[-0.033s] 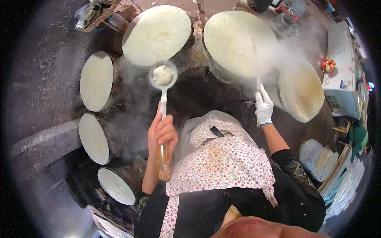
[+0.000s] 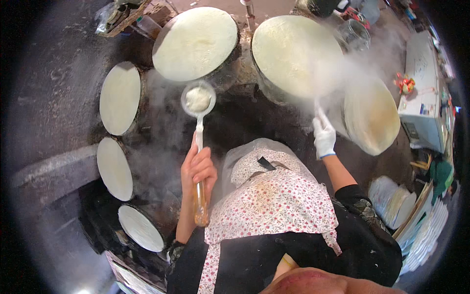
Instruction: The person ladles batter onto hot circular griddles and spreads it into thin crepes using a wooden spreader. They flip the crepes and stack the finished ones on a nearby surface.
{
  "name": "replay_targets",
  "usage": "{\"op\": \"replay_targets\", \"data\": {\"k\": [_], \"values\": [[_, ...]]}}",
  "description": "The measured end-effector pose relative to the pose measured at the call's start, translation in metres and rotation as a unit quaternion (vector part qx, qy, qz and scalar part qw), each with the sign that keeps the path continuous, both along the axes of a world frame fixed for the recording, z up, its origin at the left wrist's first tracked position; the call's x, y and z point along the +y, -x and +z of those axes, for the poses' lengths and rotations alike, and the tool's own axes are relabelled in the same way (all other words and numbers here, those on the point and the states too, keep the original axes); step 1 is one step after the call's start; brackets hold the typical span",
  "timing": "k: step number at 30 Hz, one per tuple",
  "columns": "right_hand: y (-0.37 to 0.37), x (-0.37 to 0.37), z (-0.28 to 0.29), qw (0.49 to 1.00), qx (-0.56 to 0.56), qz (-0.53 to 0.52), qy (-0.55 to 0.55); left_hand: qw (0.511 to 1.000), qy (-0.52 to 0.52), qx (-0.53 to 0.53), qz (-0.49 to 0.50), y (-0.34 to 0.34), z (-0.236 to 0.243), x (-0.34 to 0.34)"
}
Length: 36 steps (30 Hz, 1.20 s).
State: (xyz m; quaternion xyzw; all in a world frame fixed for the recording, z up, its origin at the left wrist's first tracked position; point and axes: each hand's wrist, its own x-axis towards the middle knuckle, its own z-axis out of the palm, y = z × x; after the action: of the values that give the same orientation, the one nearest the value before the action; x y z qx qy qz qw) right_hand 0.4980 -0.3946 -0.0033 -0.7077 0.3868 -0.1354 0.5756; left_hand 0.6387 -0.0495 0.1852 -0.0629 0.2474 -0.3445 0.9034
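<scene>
My left hand (image 2: 199, 169) is closed around the amber handle of a ladle (image 2: 198, 99), whose round bowl holds pale batter. The bowl hangs just short of the near edge of a round griddle covered by a thin pale flatbread (image 2: 195, 44). In a white glove, my right hand (image 2: 324, 134) reaches to the near edge of a second flatbread (image 2: 296, 54) on the right griddle. Its fingers are closed on something thin, mostly lost in steam. Right of that hand lies a stack of browned flatbreads (image 2: 372, 117).
Down the left side stand several smaller pale rounds (image 2: 120, 98). A white cabinet (image 2: 423, 93) is at the right, above a wrapped stack (image 2: 391, 198) and white folded sheets (image 2: 426, 235). Steam drifts over the right griddle. A clear container (image 2: 355, 34) stands behind it.
The ladle has shifted slightly left and toward me. My right hand sits a little further left, and less of the thin thing above its fingers shows.
</scene>
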Motion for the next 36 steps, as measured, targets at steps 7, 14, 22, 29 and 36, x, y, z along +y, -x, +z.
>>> {"op": "replay_targets", "data": {"k": [7, 14, 22, 29, 36], "values": [[-0.060, -0.065, 0.033, 0.959, 0.046, 0.273, 0.069, 0.979, 0.032, 0.049, 0.193, 0.104, -0.002, -0.009], [-0.195, -0.178, 0.031, 0.883, 0.019, 0.408, 0.233, 0.945, 0.081, 0.095, 0.302, 0.158, 0.020, -0.036], [-0.158, -0.329, -0.036, 0.948, 0.002, 0.297, 0.115, 0.920, 0.090, 0.050, 0.379, 0.206, -0.003, -0.045], [-0.061, -0.289, -0.077, 0.906, 0.180, 0.209, 0.320, 0.890, 0.001, 0.003, 0.455, 0.234, -0.035, -0.063], [-0.134, -0.044, 0.077, 0.958, -0.012, 0.283, -0.036, 0.843, 0.034, -0.035, 0.536, 0.297, 0.007, -0.052]]}}
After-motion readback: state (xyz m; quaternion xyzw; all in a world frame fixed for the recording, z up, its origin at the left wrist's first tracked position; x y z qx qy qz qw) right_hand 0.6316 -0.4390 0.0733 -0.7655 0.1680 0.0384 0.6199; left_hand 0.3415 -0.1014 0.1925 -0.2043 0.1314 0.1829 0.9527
